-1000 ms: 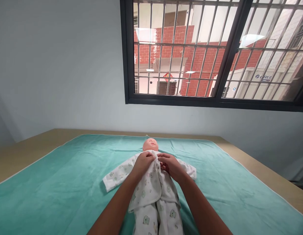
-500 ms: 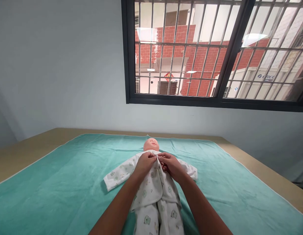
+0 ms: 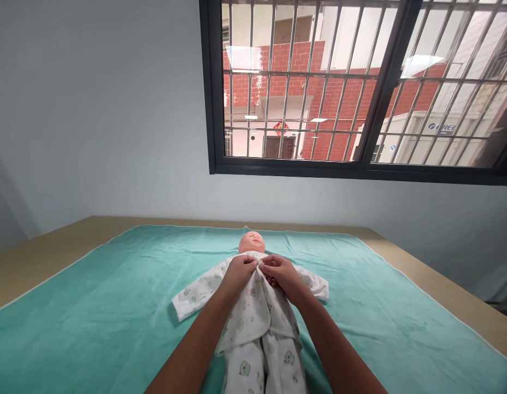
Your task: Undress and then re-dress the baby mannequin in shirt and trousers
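Note:
A baby doll (image 3: 252, 242) lies on its back on a green blanket (image 3: 114, 290), head toward the far wall. It wears a white printed jacket (image 3: 253, 309) and matching trousers (image 3: 263, 366). My left hand (image 3: 238, 273) and my right hand (image 3: 281, 275) meet at the doll's chest just below the neck. Both pinch the front edges of the jacket together there, fingers closed on the cloth. The doll's sleeves spread out to both sides.
The blanket covers a tan table (image 3: 44, 251) that reaches a pale wall. A dark-framed barred window (image 3: 360, 93) sits above, with red brick buildings outside. Blanket stretches wide on both sides of the doll.
Both hands stay at the doll's chest with only small finger movements on the jacket front. The camera shifted slightly.

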Motion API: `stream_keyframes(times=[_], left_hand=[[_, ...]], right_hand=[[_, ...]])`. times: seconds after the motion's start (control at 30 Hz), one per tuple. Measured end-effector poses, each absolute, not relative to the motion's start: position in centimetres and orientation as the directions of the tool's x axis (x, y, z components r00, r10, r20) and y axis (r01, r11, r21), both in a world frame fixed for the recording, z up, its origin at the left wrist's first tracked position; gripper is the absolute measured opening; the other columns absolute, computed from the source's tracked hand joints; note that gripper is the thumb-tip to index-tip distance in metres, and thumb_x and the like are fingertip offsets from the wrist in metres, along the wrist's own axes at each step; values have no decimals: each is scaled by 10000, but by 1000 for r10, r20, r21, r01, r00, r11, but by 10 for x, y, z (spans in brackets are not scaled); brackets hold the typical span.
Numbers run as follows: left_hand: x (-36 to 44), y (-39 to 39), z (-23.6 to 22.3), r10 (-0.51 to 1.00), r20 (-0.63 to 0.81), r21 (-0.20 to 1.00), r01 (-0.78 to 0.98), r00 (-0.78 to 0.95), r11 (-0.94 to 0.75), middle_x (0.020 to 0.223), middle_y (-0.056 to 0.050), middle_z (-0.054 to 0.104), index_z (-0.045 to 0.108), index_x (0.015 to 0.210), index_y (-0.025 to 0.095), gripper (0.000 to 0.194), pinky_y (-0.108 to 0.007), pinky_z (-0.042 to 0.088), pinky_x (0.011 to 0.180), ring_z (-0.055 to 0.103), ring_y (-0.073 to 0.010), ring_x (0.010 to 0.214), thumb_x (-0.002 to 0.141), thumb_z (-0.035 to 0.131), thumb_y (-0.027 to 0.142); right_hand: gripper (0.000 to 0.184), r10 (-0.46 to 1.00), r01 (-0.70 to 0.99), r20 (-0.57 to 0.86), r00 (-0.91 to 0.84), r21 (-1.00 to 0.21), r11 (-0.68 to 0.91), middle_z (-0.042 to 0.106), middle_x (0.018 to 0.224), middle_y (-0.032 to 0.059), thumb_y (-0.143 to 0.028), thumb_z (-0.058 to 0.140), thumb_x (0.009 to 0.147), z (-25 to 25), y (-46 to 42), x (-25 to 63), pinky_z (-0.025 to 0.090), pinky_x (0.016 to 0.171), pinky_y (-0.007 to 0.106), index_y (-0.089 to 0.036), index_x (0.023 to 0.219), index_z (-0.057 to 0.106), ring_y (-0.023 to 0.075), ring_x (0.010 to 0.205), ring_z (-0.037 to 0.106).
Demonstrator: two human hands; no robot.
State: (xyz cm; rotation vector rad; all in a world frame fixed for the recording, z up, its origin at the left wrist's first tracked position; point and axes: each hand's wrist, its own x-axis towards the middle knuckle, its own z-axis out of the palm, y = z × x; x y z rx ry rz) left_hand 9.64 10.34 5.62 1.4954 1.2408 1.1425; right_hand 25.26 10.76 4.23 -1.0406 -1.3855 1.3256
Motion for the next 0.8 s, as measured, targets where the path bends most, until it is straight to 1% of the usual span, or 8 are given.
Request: stream_keyframes(times=[0.13, 0.27, 0.33, 0.47, 0.57, 0.67, 0.73, 0.8], left_hand=[[96, 102, 60, 990, 88, 978, 178, 109, -106, 640, 6, 587, 575, 666, 163, 189, -244, 392, 613, 517, -137, 627, 747, 506, 319], [95, 98, 65, 989, 86, 976, 190, 123, -109, 613, 22, 545, 548, 639, 167, 205, -235, 362, 586, 473, -123, 606, 757, 503, 329], [94, 96, 67, 987, 101, 970, 206, 127, -126, 629, 20, 555, 565, 656, 165, 237, -237, 363, 596, 480, -127, 621, 779, 501, 357], [94, 98, 65, 985, 146, 950, 265, 94, -167, 691, 7, 578, 576, 691, 165, 228, -249, 379, 634, 522, -149, 691, 781, 542, 371], [93, 103, 60, 982, 189, 931, 315, 23, -187, 789, -4, 582, 573, 825, 175, 126, -264, 404, 692, 550, -166, 767, 772, 545, 287], [91, 100, 55, 970, 244, 908, 351, 2, -229, 843, -9, 583, 564, 938, 195, 167, -282, 424, 746, 560, -166, 798, 786, 495, 208], [88, 90, 53, 957, 289, 886, 377, 10, -271, 857, -14, 586, 576, 879, 200, 128, -291, 422, 777, 553, -170, 822, 786, 490, 185], [86, 75, 51, 932, 361, 836, 436, 23, -334, 878, -21, 586, 577, 817, 203, 81, -302, 415, 801, 539, -182, 868, 798, 498, 192]], right_hand=[[240, 966, 161, 214, -148, -958, 237, 526, 643, -52, -409, 677, 728, 40, 109, 249, 319, 462, 213, -196, 833, 639, 84, 502, 434], [146, 894, 376, 433, -111, -815, 441, 580, 722, -29, -339, 670, 741, 35, 113, 246, 387, 586, 228, -195, 756, 645, 104, 598, 482], [142, 870, 429, 482, -105, -767, 477, 582, 724, -22, -330, 655, 759, 33, 114, 245, 394, 616, 233, -192, 731, 649, 110, 616, 486], [206, 899, 417, 414, -146, -798, 435, 599, 699, -18, -384, 601, 812, 35, 111, 246, 386, 588, 236, -190, 787, 667, 121, 611, 490], [193, 894, 430, 403, -196, -784, 447, 626, 753, -11, -372, 595, 816, 40, 111, 248, 404, 632, 246, -200, 837, 678, 133, 660, 521], [143, 898, 482, 404, -172, -761, 435, 615, 763, -14, -329, 609, 799, 45, 108, 251, 406, 650, 254, -201, 840, 657, 138, 675, 529], [131, 905, 531, 402, -137, -741, 410, 585, 707, -24, -322, 584, 818, 47, 100, 254, 387, 620, 253, -198, 783, 609, 134, 648, 506], [207, 904, 585, 399, -151, -702, 408, 546, 643, -32, -338, 553, 845, 49, 85, 256, 355, 582, 252, -199, 693, 537, 130, 614, 471]])
